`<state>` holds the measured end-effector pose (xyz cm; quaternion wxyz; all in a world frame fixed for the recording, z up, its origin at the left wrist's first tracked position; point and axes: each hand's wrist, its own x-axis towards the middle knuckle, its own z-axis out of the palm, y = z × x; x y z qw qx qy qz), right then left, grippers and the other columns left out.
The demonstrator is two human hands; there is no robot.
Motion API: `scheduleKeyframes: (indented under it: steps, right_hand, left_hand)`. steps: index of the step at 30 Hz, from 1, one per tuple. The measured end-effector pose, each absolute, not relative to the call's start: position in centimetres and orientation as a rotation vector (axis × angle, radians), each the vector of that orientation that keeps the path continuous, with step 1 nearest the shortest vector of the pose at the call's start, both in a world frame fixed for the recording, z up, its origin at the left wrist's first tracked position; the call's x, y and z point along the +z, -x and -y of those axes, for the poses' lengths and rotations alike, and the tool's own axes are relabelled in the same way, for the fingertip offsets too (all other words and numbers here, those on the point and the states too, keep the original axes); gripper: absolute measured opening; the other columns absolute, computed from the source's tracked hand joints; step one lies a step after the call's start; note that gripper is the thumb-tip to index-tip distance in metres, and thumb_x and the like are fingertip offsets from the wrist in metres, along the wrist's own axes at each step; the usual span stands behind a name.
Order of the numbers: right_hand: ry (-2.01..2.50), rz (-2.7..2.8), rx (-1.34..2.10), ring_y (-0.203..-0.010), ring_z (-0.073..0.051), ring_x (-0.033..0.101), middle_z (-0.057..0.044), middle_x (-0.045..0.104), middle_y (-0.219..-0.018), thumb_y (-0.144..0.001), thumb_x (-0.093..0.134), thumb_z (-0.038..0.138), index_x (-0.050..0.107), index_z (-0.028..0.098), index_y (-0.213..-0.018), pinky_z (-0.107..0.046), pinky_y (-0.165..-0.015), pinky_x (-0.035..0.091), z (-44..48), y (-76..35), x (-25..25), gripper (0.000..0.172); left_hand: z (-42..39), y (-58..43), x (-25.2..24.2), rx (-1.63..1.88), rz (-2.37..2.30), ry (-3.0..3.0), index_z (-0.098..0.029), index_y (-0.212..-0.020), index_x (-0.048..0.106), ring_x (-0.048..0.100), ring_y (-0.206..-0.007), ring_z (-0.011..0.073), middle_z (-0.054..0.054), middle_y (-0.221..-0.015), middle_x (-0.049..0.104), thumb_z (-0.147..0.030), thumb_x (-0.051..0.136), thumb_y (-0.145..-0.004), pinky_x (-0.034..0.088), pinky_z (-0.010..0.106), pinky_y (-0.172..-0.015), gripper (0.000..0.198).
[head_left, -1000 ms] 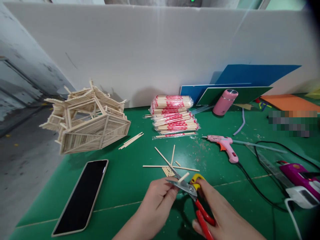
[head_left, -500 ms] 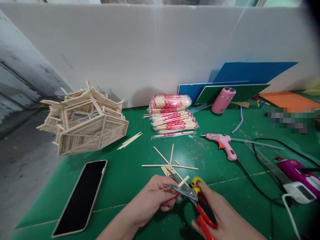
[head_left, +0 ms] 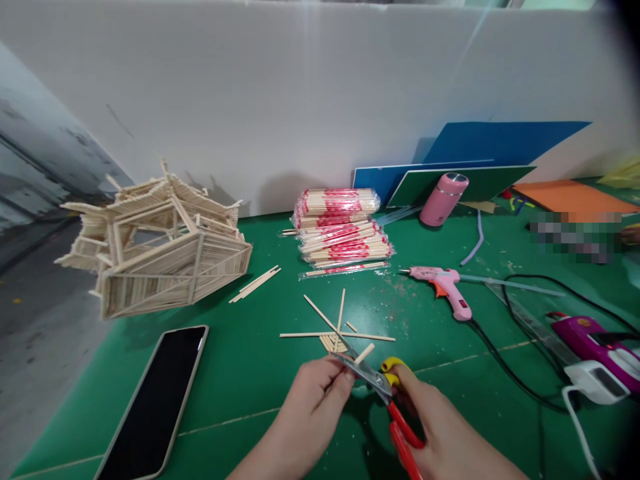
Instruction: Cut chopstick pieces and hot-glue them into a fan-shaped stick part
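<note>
My right hand (head_left: 425,417) is closed around the red and yellow handles of a pair of scissors (head_left: 379,380). Between the parted blades sits a pale wooden stick (head_left: 365,353), its end poking up past the metal. The fingers of my left hand (head_left: 317,400) are pinched at the lower part of that stick, close to the blades; most of it is hidden there. Just beyond the blade tips, loose wooden sticks (head_left: 300,335) lie crossed on the green table, with several short pieces (head_left: 330,343) side by side and one small offcut (head_left: 352,327).
At the left stands a model building of sticks (head_left: 160,253), with a phone (head_left: 153,400) nearer me. Wrapped chopsticks (head_left: 345,227) are piled behind. To the right are a pink glue gun (head_left: 445,287) with a cord, a pink bottle (head_left: 444,200) and a purple device (head_left: 595,347).
The scissor blades have come nearer together around the stick. My left hand has turned, its forearm shifting right. The whole view has moved slightly.
</note>
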<state>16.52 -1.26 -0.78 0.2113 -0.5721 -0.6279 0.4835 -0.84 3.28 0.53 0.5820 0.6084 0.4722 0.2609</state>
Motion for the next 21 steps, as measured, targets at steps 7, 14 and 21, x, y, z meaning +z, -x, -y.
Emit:
scheduleKeyframes:
  steps: [7,14,21]
  right_hand:
    - [1.637,1.774,1.361,-0.071,-0.015,0.056,-0.001,0.060,-0.080,-0.069,0.055,0.026,0.045,0.019,-0.105,-0.024,-0.063,0.044,0.7,-16.9,0.3,0.038]
    - [1.665,1.805,1.308,-0.091,-0.019,0.055,-0.006,0.058,-0.098,-0.069,0.058,0.036,0.034,0.018,-0.124,-0.030,-0.078,0.045,0.7,-17.3,1.4,0.062]
    - [1.691,1.797,1.329,-0.099,-0.025,0.053,-0.009,0.058,-0.106,-0.067,0.057,0.031,0.039,0.018,-0.122,-0.033,-0.080,0.045,0.5,-17.1,2.7,0.059]
  left_hand:
    - [-2.6,0.1,0.0,0.690,-1.305,-1.830,-0.017,-0.070,0.052,0.049,-0.062,0.0145,0.004,-0.070,0.057,-0.025,0.031,-0.085,0.039,0.025,-0.060,0.027]
    - [-3.2,0.4,0.8,0.869,-1.299,-1.797,-0.017,-0.070,0.053,0.052,-0.061,0.0123,0.002,-0.070,0.058,-0.022,0.034,-0.085,0.041,0.021,-0.059,0.024]
    - [-3.4,0.7,0.9,0.898,-1.454,-2.011,-0.018,-0.064,0.048,0.050,-0.057,0.0115,0.001,-0.062,0.055,-0.020,0.032,-0.085,0.039,0.021,-0.055,0.026]
